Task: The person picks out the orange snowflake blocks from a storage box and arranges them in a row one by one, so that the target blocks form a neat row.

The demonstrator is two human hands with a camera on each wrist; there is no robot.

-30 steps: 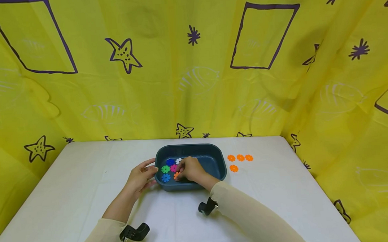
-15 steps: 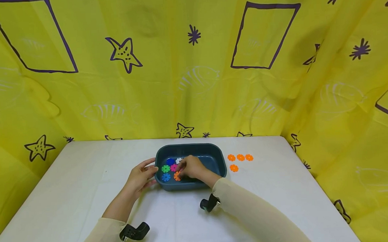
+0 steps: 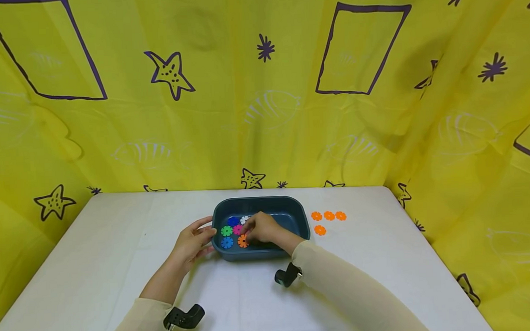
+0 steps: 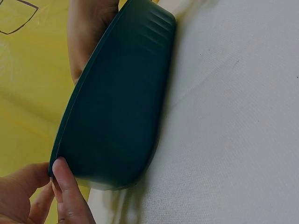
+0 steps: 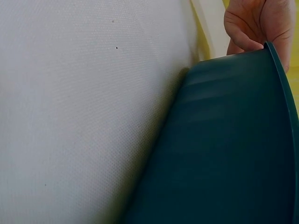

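A dark teal plastic basin (image 3: 291, 204) stands on the white table. My left hand (image 3: 192, 243) holds its left end, thumb at the rim; in the left wrist view its fingers (image 4: 69, 186) touch the rim and outer wall. My right hand (image 3: 264, 228) reaches inside over the front wall, with fingers curled down at the right edge of an orange interlocking disc (image 3: 242, 241). Beside that disc lie a blue disc (image 3: 226, 242), a green disc (image 3: 226, 231), a pink disc (image 3: 237, 229), a dark blue disc (image 3: 233, 221) and a partly covered white disc (image 3: 244, 219).
Several orange discs (image 3: 329, 216) lie on the table (image 3: 375, 259) to the right of the basin, three in a row and one in front. A yellow patterned curtain (image 3: 218, 113) stands behind the table and along its sides.
My right hand has shifted slightly to the right inside the basin, and more of the orange disc by its fingers shows. My left hand stays at the basin's left end.
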